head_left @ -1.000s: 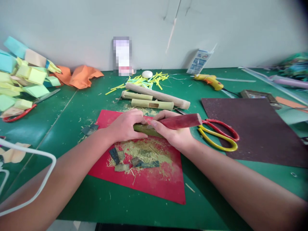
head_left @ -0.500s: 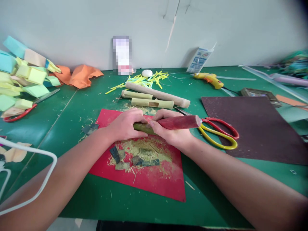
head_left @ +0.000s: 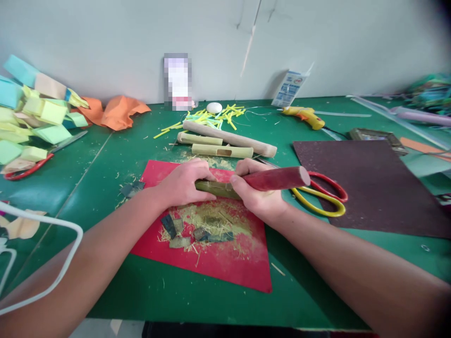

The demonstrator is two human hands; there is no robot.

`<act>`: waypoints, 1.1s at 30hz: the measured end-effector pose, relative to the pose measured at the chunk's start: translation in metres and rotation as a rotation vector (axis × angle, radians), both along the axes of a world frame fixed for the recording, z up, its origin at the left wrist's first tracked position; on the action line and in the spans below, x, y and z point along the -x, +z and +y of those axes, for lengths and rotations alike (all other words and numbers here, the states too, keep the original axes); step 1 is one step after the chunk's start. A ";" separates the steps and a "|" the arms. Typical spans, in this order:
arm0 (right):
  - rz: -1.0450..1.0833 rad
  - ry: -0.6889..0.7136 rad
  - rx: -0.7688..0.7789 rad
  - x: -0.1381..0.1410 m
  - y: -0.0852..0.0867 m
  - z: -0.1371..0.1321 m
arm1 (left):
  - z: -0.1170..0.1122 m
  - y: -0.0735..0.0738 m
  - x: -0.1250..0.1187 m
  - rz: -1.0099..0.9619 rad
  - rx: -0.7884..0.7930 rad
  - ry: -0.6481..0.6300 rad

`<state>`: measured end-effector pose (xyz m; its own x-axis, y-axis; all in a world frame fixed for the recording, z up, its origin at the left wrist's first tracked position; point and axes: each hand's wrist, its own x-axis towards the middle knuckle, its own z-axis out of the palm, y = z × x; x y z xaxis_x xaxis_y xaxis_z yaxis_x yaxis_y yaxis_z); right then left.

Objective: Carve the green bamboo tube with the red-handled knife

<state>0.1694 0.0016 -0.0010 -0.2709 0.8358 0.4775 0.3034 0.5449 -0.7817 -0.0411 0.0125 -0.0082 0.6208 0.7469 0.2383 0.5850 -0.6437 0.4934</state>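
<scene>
My left hand (head_left: 192, 182) is closed around a green bamboo piece (head_left: 221, 188), pressing it above a red sheet (head_left: 243, 267). My right hand (head_left: 259, 192) grips a tool by its thick red wooden handle (head_left: 278, 179), at the bamboo's right end. The working end of this tool is hidden by the fingers and the bamboo. Bamboo shavings and sawdust (head_left: 225, 220) cover the middle of the sheet, along with several dark scraps (head_left: 169, 226). Behind my hands lie a bamboo tube with a cut slot (head_left: 207, 149), a shorter bamboo piece (head_left: 200, 139) and a pale wooden rod (head_left: 229, 136).
Scissors with red and yellow handles (head_left: 327, 209) lie right of my right hand, partly over a dark brown sheet (head_left: 369, 188). A yellow glue gun (head_left: 306, 116) sits farther back. At left are folded paper blocks (head_left: 52, 112), red-handled scissors (head_left: 31, 169) and a white frame (head_left: 75, 239).
My right hand and the red handle have slid to the right along the bamboo, showing more of its green surface. My left hand keeps its place. The view has shifted slightly.
</scene>
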 end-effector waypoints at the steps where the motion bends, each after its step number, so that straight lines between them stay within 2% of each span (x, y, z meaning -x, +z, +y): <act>1: 0.019 -0.007 0.002 0.000 -0.002 0.001 | 0.000 0.000 0.000 0.001 -0.002 -0.003; 10: 0.149 0.023 0.096 0.001 -0.007 0.006 | 0.001 -0.001 0.000 0.004 -0.019 -0.010; 16: 0.068 0.099 0.127 0.003 -0.002 0.004 | 0.003 -0.004 0.002 -0.004 -0.018 -0.013; 23: 0.069 0.167 0.176 0.006 -0.002 0.006 | 0.002 -0.003 0.001 -0.008 -0.029 -0.003; 33: 0.075 0.192 0.185 0.005 -0.004 0.007 | 0.001 -0.002 0.001 0.023 -0.025 0.012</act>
<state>0.1648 0.0088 -0.0052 -0.4024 0.8474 0.3463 0.1454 0.4327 -0.8898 -0.0416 0.0134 -0.0106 0.6176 0.7481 0.2427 0.6037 -0.6487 0.4635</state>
